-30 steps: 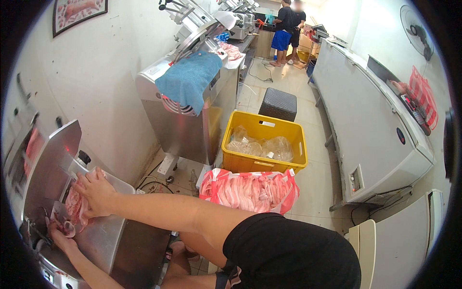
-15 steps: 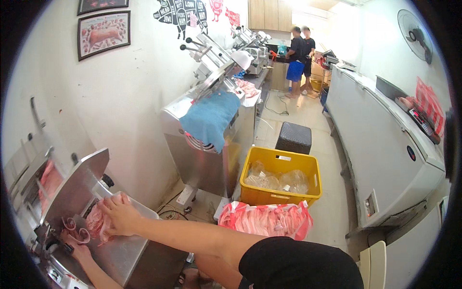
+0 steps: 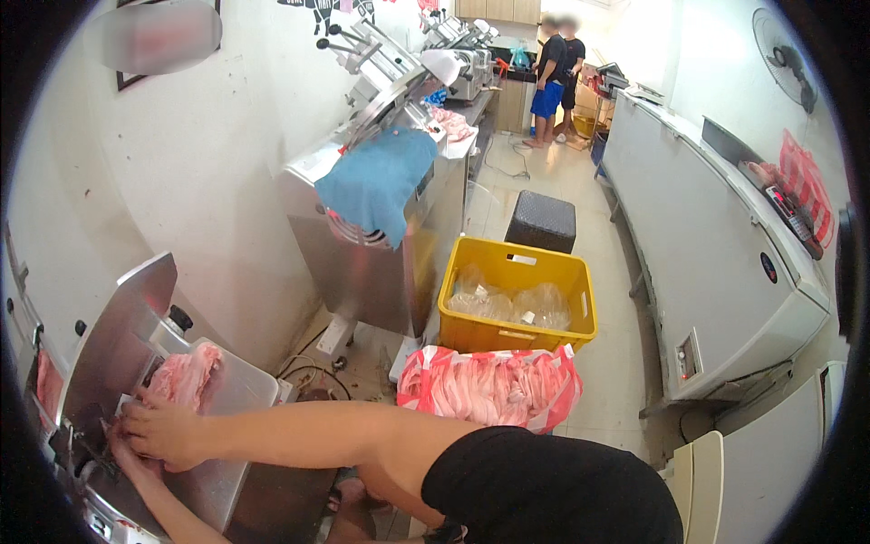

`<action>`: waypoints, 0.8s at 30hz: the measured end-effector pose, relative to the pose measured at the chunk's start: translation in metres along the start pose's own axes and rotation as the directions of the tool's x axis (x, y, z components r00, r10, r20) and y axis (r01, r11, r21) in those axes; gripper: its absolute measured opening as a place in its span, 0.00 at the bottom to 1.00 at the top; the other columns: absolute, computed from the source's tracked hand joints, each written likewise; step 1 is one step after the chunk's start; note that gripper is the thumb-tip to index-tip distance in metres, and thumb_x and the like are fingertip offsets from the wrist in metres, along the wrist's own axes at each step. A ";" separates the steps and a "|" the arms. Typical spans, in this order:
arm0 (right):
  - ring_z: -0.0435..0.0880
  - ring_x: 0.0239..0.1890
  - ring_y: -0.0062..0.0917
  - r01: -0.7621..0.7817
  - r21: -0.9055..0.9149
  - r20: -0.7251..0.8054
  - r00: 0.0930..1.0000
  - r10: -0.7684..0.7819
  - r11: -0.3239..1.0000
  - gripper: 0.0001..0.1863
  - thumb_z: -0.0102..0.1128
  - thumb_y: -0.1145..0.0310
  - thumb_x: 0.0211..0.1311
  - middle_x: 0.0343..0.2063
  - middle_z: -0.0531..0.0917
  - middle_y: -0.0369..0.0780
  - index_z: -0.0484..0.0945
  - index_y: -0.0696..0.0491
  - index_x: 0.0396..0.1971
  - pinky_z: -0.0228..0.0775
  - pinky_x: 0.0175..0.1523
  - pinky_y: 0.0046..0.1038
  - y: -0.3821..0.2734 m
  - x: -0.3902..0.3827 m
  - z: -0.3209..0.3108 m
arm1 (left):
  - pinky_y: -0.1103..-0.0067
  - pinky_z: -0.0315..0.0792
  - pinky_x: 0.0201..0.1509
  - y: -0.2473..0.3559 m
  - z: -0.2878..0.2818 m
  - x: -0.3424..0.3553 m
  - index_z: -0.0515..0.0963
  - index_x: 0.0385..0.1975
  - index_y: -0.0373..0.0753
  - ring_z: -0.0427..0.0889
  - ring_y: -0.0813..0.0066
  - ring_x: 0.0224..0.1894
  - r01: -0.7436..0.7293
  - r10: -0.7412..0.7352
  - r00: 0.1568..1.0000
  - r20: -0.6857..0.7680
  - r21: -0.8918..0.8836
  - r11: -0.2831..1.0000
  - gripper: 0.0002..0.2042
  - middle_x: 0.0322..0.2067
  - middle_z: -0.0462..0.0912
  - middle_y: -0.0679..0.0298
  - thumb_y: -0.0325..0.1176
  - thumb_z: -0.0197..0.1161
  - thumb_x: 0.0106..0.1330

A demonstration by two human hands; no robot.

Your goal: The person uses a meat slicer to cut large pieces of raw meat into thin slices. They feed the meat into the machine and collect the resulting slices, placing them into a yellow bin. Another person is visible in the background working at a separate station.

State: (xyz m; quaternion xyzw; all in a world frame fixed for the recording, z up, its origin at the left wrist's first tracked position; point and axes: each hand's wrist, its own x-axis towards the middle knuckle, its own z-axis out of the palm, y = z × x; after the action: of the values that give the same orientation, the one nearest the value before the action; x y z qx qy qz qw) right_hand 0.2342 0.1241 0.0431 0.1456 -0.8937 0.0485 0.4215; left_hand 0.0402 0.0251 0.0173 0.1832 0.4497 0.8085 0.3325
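At the lower left is a meat slicer [image 3: 122, 317] with an upright blade guard and a metal tray [image 3: 245, 394]. A loose pile of pink sliced meat [image 3: 186, 367] lies on the tray beside the blade. My right hand [image 3: 168, 435] reaches across from the right, just below that pile, fingers bent over my left hand [image 3: 131, 458] at the blade's near end. What my right hand grips is hidden, and my left fingers are mostly covered. More meat [image 3: 47, 381] shows behind the guard. A red-striped bag of meat slices [image 3: 489, 385] lies right of the slicer.
A yellow crate [image 3: 517, 335] of plastic bags and a black stool [image 3: 541, 218] stand mid-floor. A second slicer [image 3: 353, 272] with a blue towel [image 3: 372, 181] stands ahead, a long white freezer [image 3: 689, 236] along the right. Two people [image 3: 548, 82] stand at the far counter.
My right hand has moved from the meat pile down toward my left hand; the pile now lies uncovered on the tray. The view has also shifted.
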 end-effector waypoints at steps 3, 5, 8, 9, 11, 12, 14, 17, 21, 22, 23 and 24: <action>0.67 0.62 0.32 -0.077 -0.155 -0.021 0.997 0.075 0.985 0.19 0.61 0.58 0.47 0.53 0.79 0.38 0.84 0.49 0.40 0.41 0.72 0.51 -0.002 0.020 0.062 | 0.65 0.70 0.58 0.016 -0.017 -0.001 0.69 0.56 0.38 0.75 0.64 0.56 -0.057 0.056 0.991 -0.122 0.003 0.998 0.24 0.51 0.76 0.58 0.51 0.50 0.70; 0.69 0.60 0.30 -0.131 -0.182 -0.017 0.991 0.130 0.975 0.16 0.57 0.60 0.51 0.51 0.80 0.36 0.85 0.47 0.38 0.41 0.71 0.50 0.003 0.016 0.075 | 0.68 0.70 0.54 0.018 -0.032 0.007 0.69 0.55 0.38 0.74 0.66 0.53 -0.135 0.147 0.954 -0.261 0.063 0.989 0.23 0.50 0.76 0.59 0.51 0.50 0.70; 0.71 0.58 0.27 -0.177 -0.203 0.252 0.941 0.226 0.963 0.14 0.56 0.62 0.52 0.49 0.82 0.35 0.86 0.45 0.36 0.41 0.70 0.48 0.007 0.015 0.074 | 0.74 0.71 0.43 0.008 -0.017 0.007 0.72 0.52 0.39 0.76 0.73 0.40 -0.190 0.213 0.870 -0.444 0.098 0.977 0.20 0.48 0.77 0.62 0.47 0.51 0.70; 0.72 0.57 0.27 -0.187 -0.213 0.372 0.892 0.257 0.959 0.14 0.56 0.62 0.52 0.48 0.82 0.35 0.87 0.45 0.35 0.42 0.70 0.48 0.008 0.017 0.069 | 0.74 0.70 0.43 0.011 -0.015 0.005 0.72 0.52 0.39 0.75 0.73 0.39 -0.162 0.171 0.894 -0.413 0.057 0.985 0.19 0.47 0.77 0.62 0.47 0.53 0.70; 0.73 0.57 0.28 -0.163 -0.168 0.409 0.886 0.219 0.972 0.16 0.58 0.61 0.50 0.50 0.81 0.37 0.85 0.48 0.38 0.43 0.69 0.48 0.010 0.016 0.065 | 0.75 0.70 0.44 0.006 -0.026 0.015 0.73 0.51 0.40 0.75 0.73 0.40 -0.149 0.137 0.929 -0.344 -0.009 0.989 0.18 0.47 0.77 0.62 0.45 0.54 0.70; 0.73 0.56 0.28 -0.141 -0.128 0.418 0.890 0.182 0.982 0.18 0.59 0.60 0.49 0.51 0.80 0.38 0.84 0.50 0.40 0.44 0.68 0.49 0.004 0.021 0.065 | 0.74 0.70 0.46 0.015 -0.053 0.022 0.73 0.50 0.40 0.76 0.73 0.41 -0.183 0.166 0.932 -0.322 -0.024 0.983 0.17 0.46 0.76 0.62 0.45 0.55 0.70; 0.72 0.58 0.31 -0.221 0.080 0.135 0.969 0.209 0.972 0.26 0.63 0.59 0.45 0.54 0.77 0.41 0.80 0.53 0.47 0.44 0.69 0.50 0.007 0.016 0.064 | 0.72 0.71 0.50 0.011 -0.061 0.032 0.72 0.51 0.40 0.76 0.71 0.45 -0.188 0.172 0.959 -0.225 -0.051 0.981 0.17 0.47 0.76 0.61 0.45 0.55 0.71; 0.69 0.62 0.35 -0.234 0.189 -0.064 0.966 0.250 0.954 0.39 0.69 0.58 0.39 0.57 0.74 0.44 0.71 0.57 0.56 0.45 0.69 0.50 0.008 0.017 0.051 | 0.70 0.69 0.58 0.011 -0.054 0.023 0.71 0.55 0.39 0.75 0.68 0.53 -0.159 0.152 0.983 -0.104 -0.060 0.985 0.20 0.52 0.75 0.59 0.46 0.53 0.72; 0.64 0.66 0.39 -0.225 0.237 -0.135 0.956 0.262 0.945 0.46 0.71 0.58 0.36 0.57 0.73 0.46 0.65 0.58 0.61 0.44 0.71 0.48 0.009 0.022 0.043 | 0.67 0.66 0.64 0.015 -0.025 0.009 0.67 0.61 0.38 0.73 0.64 0.59 -0.144 0.141 0.989 -0.038 -0.098 0.985 0.24 0.58 0.73 0.57 0.48 0.50 0.73; 0.64 0.66 0.39 -0.206 0.225 -0.133 0.962 0.239 0.952 0.46 0.71 0.58 0.36 0.57 0.73 0.46 0.65 0.58 0.60 0.44 0.71 0.48 0.010 0.022 0.044 | 0.67 0.66 0.64 0.014 -0.024 0.009 0.66 0.62 0.38 0.73 0.63 0.60 -0.134 0.132 0.991 -0.025 -0.115 0.984 0.25 0.59 0.72 0.56 0.49 0.49 0.73; 0.64 0.65 0.40 -0.186 0.212 -0.131 0.968 0.216 0.959 0.46 0.70 0.58 0.37 0.57 0.73 0.46 0.65 0.58 0.60 0.44 0.71 0.48 0.012 0.023 0.044 | 0.67 0.66 0.64 0.015 -0.022 0.008 0.67 0.62 0.38 0.73 0.63 0.60 -0.135 0.133 0.991 -0.034 -0.096 0.986 0.25 0.59 0.72 0.56 0.49 0.49 0.73; 0.65 0.65 0.40 -0.168 0.202 -0.127 0.972 0.196 0.965 0.45 0.70 0.58 0.37 0.57 0.73 0.46 0.65 0.58 0.60 0.44 0.71 0.48 0.013 0.023 0.046 | 0.67 0.67 0.63 0.015 -0.018 0.006 0.67 0.62 0.38 0.73 0.63 0.59 -0.134 0.131 0.990 -0.045 -0.076 0.988 0.25 0.58 0.72 0.56 0.49 0.49 0.73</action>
State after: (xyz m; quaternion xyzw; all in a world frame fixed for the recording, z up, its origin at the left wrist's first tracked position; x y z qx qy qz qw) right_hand 0.1826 0.1213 0.0314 0.0985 -0.8613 0.1826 0.4638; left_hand 0.0197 0.0130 0.0203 0.1836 0.4109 0.8493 0.2760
